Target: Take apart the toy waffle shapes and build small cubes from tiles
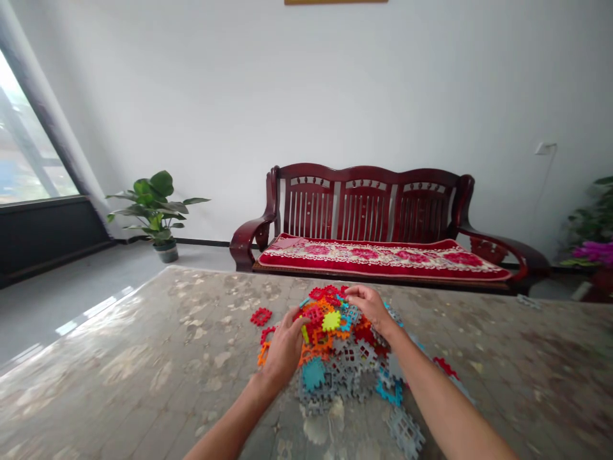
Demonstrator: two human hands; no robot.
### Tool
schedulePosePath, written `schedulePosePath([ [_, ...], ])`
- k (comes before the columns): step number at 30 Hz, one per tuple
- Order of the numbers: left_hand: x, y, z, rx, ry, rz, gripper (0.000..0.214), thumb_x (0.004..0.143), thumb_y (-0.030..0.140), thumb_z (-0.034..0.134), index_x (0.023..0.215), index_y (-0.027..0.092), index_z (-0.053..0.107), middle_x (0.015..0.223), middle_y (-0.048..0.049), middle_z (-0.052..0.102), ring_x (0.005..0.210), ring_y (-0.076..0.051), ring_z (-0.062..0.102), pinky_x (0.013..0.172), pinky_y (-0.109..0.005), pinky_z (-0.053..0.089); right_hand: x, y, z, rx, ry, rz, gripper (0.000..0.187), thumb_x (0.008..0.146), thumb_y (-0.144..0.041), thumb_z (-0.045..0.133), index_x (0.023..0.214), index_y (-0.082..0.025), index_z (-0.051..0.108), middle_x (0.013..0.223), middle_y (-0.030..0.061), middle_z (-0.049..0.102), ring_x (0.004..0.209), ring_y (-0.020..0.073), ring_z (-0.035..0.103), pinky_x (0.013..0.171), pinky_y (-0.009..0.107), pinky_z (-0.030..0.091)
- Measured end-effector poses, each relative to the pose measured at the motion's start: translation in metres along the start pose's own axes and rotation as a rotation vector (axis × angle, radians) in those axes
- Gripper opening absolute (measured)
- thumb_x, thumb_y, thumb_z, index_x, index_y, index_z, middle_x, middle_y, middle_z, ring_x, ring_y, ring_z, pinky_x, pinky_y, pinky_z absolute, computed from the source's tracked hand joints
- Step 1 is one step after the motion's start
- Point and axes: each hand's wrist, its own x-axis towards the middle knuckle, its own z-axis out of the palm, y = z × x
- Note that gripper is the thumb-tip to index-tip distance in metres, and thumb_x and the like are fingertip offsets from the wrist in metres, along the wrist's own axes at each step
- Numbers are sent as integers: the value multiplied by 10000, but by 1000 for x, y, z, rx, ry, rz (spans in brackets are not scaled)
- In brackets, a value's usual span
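A heap of flat interlocking plastic tiles (345, 358), in red, orange, grey, teal and yellow-green, lies in the middle of a mottled stone-patterned table (143, 358). My left hand (283, 348) rests against the heap's left side, fingers curled onto the orange and red tiles. On the far top of the heap lies my right hand (371, 306), its fingers bent over red and grey tiles. Whether either hand has a tile gripped is hidden by the fingers. A lone red tile (261, 316) lies to the left of the heap.
A grey tile (406, 433) lies near the front edge by my right forearm. Behind the table stands a dark wooden bench (373, 211) with a red flowered cushion. A potted plant (156, 211) is on the floor at left, a window beyond it.
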Motion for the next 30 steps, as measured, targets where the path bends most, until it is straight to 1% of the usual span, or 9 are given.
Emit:
schedulePosePath([
  [3, -12, 13, -5, 111, -98, 8, 349, 876, 194, 494, 1180, 278, 645, 1388, -78, 543, 1278, -259, 500, 1083, -508, 388, -6, 7, -5, -58, -2, -23, 271, 650, -311, 623, 881, -191, 700, 921, 64, 728, 905, 232, 651, 881, 379, 484],
  [5, -15, 23, -6, 168, -165, 13, 395, 842, 280, 575, 1235, 290, 616, 1429, -82, 516, 1316, -291, 458, 1123, -558, 300, -11, 10, -5, -208, -26, -70, 304, 664, -281, 617, 942, -202, 712, 1003, 68, 725, 991, 243, 635, 949, 390, 452],
  [9, -3, 33, -5, 233, -214, -17, 580, 767, 265, 613, 1341, 296, 535, 1475, -74, 472, 1389, -311, 355, 1156, -559, 209, -20, 6, 0, -588, -77, -180, 383, 717, -280, 603, 1085, -252, 705, 1140, 49, 697, 1127, 245, 572, 1015, 379, 396],
  [12, 14, 30, -5, 250, -319, -32, 735, 689, 209, 625, 1405, 285, 474, 1479, -93, 455, 1390, -325, 351, 1137, -511, 267, -26, -1, 1, -716, -153, -221, 469, 681, -209, 585, 1133, -271, 693, 1171, 30, 688, 1144, 236, 556, 1019, 351, 381],
  [16, 30, 22, -5, 246, -494, -80, 818, 635, 156, 600, 1424, 298, 438, 1510, -115, 387, 1334, -347, 430, 980, -458, 451, -34, -8, -8, -829, -199, -261, 527, 620, -116, 534, 1089, -280, 709, 1137, 5, 703, 1113, 225, 557, 997, 327, 377],
  [21, 32, 18, -4, 262, -442, -82, 662, 663, 100, 524, 1306, 255, 505, 1323, -106, 546, 1173, -286, 567, 867, -371, 491, -46, -3, -23, -928, -110, -199, 470, 659, -136, 556, 1076, -287, 713, 1185, 16, 678, 1124, 236, 532, 988, 347, 362],
  [24, 30, 17, -4, 237, -413, -87, 603, 645, 92, 527, 1229, 243, 527, 1244, -83, 589, 1136, -258, 582, 830, -323, 478, -53, 3, -29, -951, -133, -154, 432, 661, -157, 578, 1050, -283, 720, 1187, 29, 673, 1117, 244, 541, 990, 357, 362],
  [27, 30, 15, -8, 116, -355, -126, 551, 644, 110, 541, 1179, 241, 531, 1126, -44, 637, 1024, -217, 621, 773, -277, 458, -54, 8, -34, -894, -161, -160, 368, 679, -158, 559, 982, -273, 733, 1081, 29, 708, 1037, 222, 591, 968, 334, 388],
  [30, 34, 12, -15, -78, -301, -228, 557, 648, 126, 544, 1196, 219, 503, 892, 15, 657, 782, -160, 626, 662, -241, 434, -41, 12, -40, -784, -112, -135, 294, 720, -194, 547, 934, -266, 736, 1031, 26, 724, 987, 210, 627, 933, 321, 425],
])
